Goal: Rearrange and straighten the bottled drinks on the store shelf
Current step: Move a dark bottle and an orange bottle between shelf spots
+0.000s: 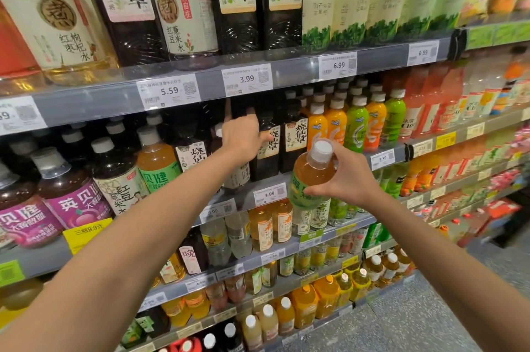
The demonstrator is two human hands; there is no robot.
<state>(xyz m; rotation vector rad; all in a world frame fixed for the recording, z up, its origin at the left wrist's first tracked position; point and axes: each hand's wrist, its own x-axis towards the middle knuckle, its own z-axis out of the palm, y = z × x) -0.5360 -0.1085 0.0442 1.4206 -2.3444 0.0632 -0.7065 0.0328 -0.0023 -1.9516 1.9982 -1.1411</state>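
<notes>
Item: amber tea bottle, green label, white cap (pixel 311 176), held off the shelf, tilted, right of and below the dark grass-jelly bottles (pixel 295 136). Right hand (pixel 344 179) clamped around its shoulder. Left hand (pixel 243 133) open, fingers spread, reaching among those dark bottles. Step: relocating. Next, likely: clear a slot beside the matching amber bottle (pixel 156 156), left of them.

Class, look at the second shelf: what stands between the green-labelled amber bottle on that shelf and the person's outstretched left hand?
In the head view, one dark bottle with a cream label stands between the green-labelled amber bottle and the left hand; the stretch is not bare.
</notes>
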